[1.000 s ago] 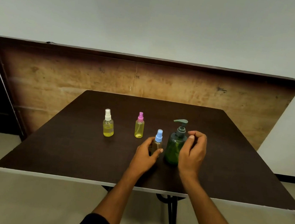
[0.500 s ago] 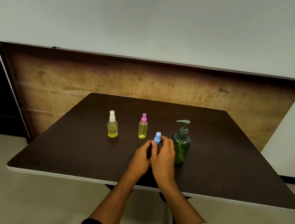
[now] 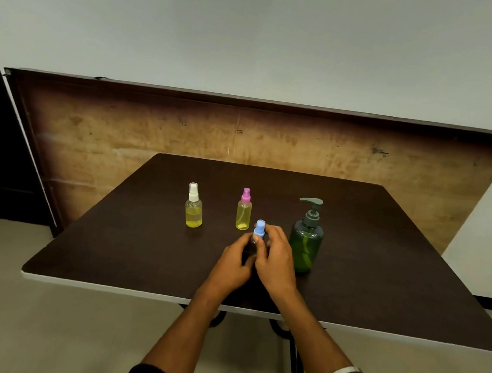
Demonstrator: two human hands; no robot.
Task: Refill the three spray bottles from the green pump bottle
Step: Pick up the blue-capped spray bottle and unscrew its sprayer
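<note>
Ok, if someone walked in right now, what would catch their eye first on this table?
Probably both hands meeting near the table's front middle: the left hand and right hand grip the blue-capped spray bottle. Just right of them stands the green pump bottle, and behind to the left the pink-capped bottle and white-capped bottle hold yellow liquid.

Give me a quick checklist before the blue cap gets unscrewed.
1. Left hand steadies the blue-capped spray bottle: ok.
2. Right hand pinches its cap: ok.
3. Green pump bottle upright beside the hands: ok.
4. White-capped bottle and pink-capped bottle upright, apart from the hands: ok.
5. Fill level of the blue-capped bottle: cannot tell, hidden by hands.
</note>
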